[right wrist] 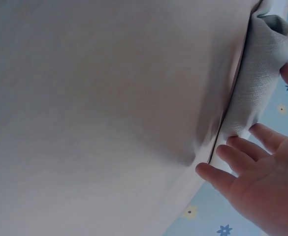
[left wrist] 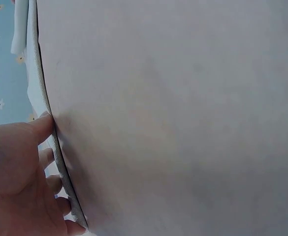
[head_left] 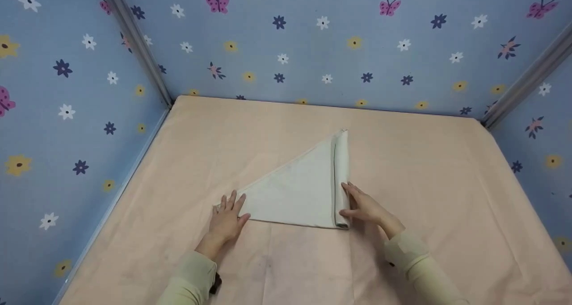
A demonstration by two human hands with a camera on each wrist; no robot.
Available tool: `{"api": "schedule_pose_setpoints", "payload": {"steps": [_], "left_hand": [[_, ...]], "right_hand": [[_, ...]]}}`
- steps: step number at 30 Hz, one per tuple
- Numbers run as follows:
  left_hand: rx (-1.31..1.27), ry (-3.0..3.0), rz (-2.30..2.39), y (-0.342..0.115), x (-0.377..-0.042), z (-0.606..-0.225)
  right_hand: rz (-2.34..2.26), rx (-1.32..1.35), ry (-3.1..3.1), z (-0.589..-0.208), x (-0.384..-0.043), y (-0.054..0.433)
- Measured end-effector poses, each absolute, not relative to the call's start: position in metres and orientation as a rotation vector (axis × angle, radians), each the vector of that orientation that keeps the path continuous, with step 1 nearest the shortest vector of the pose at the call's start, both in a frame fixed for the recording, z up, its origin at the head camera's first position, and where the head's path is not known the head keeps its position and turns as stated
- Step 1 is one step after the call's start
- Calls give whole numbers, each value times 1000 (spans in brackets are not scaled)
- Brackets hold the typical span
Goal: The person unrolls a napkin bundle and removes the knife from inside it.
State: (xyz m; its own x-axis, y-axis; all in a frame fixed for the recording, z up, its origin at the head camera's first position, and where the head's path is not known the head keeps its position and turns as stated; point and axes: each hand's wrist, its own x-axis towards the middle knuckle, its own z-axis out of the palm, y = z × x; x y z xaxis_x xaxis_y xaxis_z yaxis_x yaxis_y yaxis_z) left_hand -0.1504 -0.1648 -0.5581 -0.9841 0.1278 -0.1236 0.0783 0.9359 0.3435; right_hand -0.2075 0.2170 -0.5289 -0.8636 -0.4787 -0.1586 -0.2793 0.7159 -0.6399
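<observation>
Just below the middle of the head frame, a pale cloth [head_left: 290,191], its right edge rolled, lies on the peach-covered bench [head_left: 424,162]. The left hand [head_left: 227,222], fingers spread, rests on the cloth's left corner; the right hand [head_left: 365,208], thumb and fingers apart, touches the roll [head_left: 341,162].

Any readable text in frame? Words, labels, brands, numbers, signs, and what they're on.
None readable.
Pale cloth: no lettering visible.
Table cover: none visible.
Blue walls: printed flowers and butterflies only.
Dark item at left cuff: too small to tell.
</observation>
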Motion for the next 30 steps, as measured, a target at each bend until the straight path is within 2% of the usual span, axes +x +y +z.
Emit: {"api": "schedule_pose_setpoints", "payload": {"steps": [30], "left_hand": [[158,2952,484,-164,-151,-557]], "right_hand": [[-836,-642,2778,-525,-206,191]]}}
